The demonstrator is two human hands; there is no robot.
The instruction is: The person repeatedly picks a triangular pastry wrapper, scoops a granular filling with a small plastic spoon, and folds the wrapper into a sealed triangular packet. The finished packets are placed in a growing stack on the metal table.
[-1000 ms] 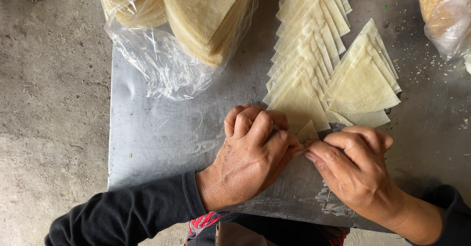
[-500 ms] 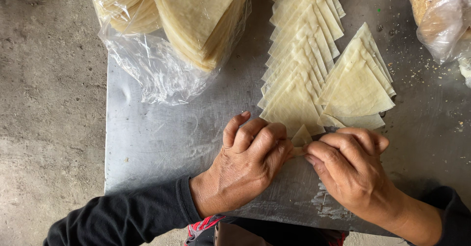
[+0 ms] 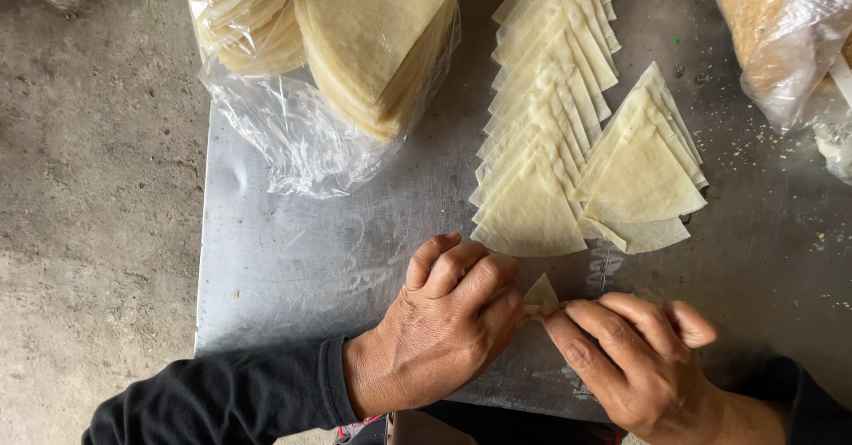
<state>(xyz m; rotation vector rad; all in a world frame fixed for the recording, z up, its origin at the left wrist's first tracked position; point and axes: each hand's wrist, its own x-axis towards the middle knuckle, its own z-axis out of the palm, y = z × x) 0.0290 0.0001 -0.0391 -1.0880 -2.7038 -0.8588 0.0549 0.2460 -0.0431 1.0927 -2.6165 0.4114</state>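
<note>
Your left hand point(image 3: 444, 325) curled closed, right hand point(image 3: 635, 356) pinched; both grip a small folded pastry piece point(image 3: 540, 294) | it sits between your fingertips, just below the fanned triangle row point(image 3: 532, 143) | on metal table point(image 3: 293, 259)

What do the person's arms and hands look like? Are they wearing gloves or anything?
No gloves: the left hand and the right hand are both bare, and no rings or watch show. The left arm wears a long black sleeve reaching the wrist. The right arm's dark sleeve ends higher up.
</note>
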